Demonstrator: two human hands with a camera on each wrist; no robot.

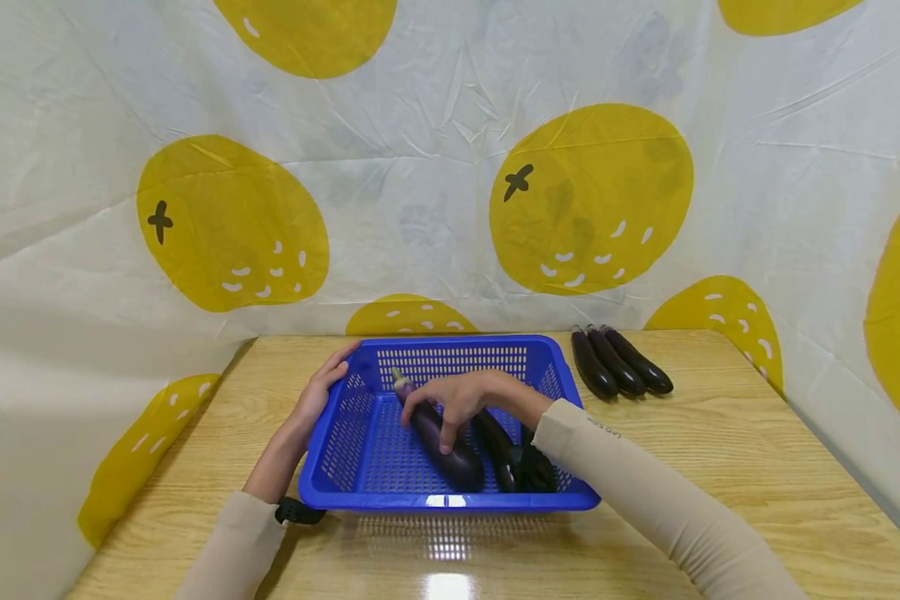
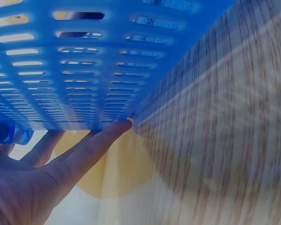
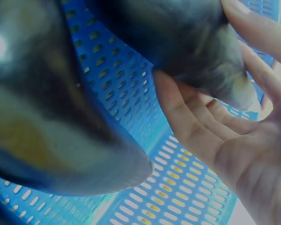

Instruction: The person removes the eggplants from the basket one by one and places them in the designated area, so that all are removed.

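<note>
Head view: my right hand [image 1: 468,396] grips an eggplant [image 1: 433,435] in the blue basket [image 1: 525,502], beside darker ones [image 1: 506,462]; my left hand [image 1: 319,392] rests straight-fingered against its side. I judge this partway: three eggplants [image 1: 617,365] lie outside on the counter [image 1: 720,450].

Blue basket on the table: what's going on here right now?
A person's right hand holds a purple eggplant inside the blue basket, while the left hand touches the basket's left side. Another dark eggplant lies in the basket, to the right of the held one. Three more eggplants lie side by side on the table, beyond the basket's right side.
</note>
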